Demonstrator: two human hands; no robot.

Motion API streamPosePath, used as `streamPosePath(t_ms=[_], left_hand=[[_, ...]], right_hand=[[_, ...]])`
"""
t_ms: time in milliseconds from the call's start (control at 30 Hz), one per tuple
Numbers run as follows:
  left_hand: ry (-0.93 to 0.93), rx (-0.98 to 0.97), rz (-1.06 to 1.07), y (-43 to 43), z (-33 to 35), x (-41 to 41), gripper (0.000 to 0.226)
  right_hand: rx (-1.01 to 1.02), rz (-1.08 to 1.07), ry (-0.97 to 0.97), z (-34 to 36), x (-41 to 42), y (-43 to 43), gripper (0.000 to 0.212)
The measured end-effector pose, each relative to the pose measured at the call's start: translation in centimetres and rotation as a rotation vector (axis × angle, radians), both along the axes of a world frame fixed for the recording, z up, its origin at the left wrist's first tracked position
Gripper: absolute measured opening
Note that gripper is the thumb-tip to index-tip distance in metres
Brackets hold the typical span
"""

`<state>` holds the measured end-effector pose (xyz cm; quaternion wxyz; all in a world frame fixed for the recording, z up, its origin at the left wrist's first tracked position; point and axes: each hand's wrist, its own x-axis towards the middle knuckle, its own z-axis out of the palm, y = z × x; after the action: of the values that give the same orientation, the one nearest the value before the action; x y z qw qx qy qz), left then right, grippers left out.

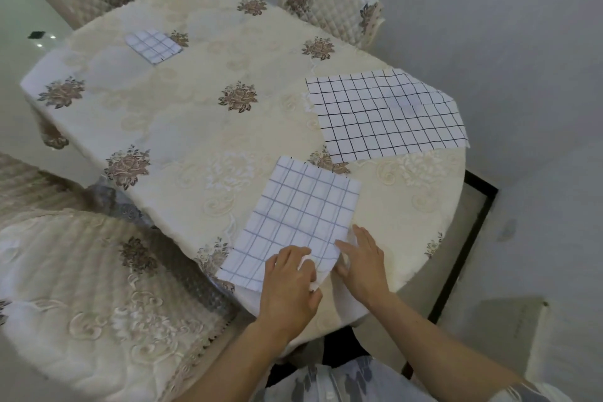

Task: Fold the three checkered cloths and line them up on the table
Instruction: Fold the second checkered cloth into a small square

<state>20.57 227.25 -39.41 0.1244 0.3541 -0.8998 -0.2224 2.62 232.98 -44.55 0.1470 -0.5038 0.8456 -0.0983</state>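
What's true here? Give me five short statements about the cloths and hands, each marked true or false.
1. Three checkered cloths lie on the table. True.
2. The far cloth is spread out flat. False: it is folded small.
3. The left hand grips the near cloth at its corner. True.
4. The right hand holds the black-grid cloth. False: it lies open at the near cloth's edge, and the black-grid cloth lies untouched.
5. The cloths are stacked in one pile. False: they lie apart.
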Motion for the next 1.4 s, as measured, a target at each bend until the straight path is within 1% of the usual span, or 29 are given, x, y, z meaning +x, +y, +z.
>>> streamPosePath(t_ms=[100,167,333,533,567,633,700,833,900,933,1000,1067,1133,1167,1267,1333,1400], left_hand=[[0.01,0.008,-0.003,0.2,0.1,-0.1,0.023],[0.019,0.002,-0.004,0.2,0.2,-0.1,0.023],[0.045,-0.009,-0.013,-0.3,0.8,-0.7,0.024],[0.093,-0.054,-0.03,-1.8,1.9,-1.3,0.015],[0.089,-0.063,-0.026,-2.4,2.0,-1.1,0.017],[0.028,-0.097,-0.018,-4.2,2.2,-0.3,0.027],[-0.093,-0.119,-0.029,-6.3,2.4,1.0,0.039],[-0.454,0.016,-0.118,-9.8,3.1,3.5,0.071],[-0.558,0.086,-0.138,-11.1,3.0,4.8,0.083],[-0.558,0.131,-0.132,-11.6,2.8,5.4,0.087],[-0.477,0.228,-0.079,-12.7,2.1,6.5,0.087],[-0.381,0.258,0.009,-13.9,1.1,7.2,0.074],[-0.339,0.165,0.063,-14.9,-0.1,7.4,0.06],[-0.323,0.103,0.074,-15.3,-0.7,7.4,0.059],[-0.306,-0.026,0.022,-16.7,-2.2,6.9,0.069],[-0.325,-0.061,-0.045,-17.2,-3.2,6.4,0.078],[-0.33,-0.081,-0.131,-17.3,-3.9,5.7,0.082]], right_hand=[[-0.005,0.012,0.072,-0.4,-0.5,-0.5,0.016],[0.0,-0.001,0.069,-0.9,-0.6,-0.6,0.013],[-0.027,-0.061,-0.033,-1.4,-0.5,-0.6,0.018],[-0.116,-0.142,-0.131,-1.3,-0.8,-1.1,0.022],[-0.129,-0.156,-0.151,-1.2,-0.8,-1.1,0.023],[-0.17,-0.175,-0.181,-1.2,-1.0,-1.1,0.026],[-0.177,-0.189,-0.205,-1.2,-1.0,-1.0,0.028],[-0.154,-0.239,-0.253,-1.1,-1.1,-0.9,0.03],[-0.149,-0.244,-0.266,-1.0,-1.3,-0.9,0.029],[-0.141,-0.247,-0.274,-0.9,-1.4,-0.8,0.028],[-0.113,-0.247,-0.289,-0.8,-1.7,-0.8,0.027],[-0.076,-0.234,-0.293,-0.7,-2.0,-0.7,0.025],[-0.048,-0.224,-0.304,-0.7,-2.3,-0.4,0.024],[-0.035,-0.221,-0.315,-0.8,-2.4,-0.4,0.023],[0.002,-0.219,-0.332,-0.6,-2.8,-0.5,0.022],[0.035,-0.222,-0.328,-0.4,-3.1,-0.6,0.02],[0.065,-0.218,-0.32,-0.5,-3.2,-0.7,0.018]])
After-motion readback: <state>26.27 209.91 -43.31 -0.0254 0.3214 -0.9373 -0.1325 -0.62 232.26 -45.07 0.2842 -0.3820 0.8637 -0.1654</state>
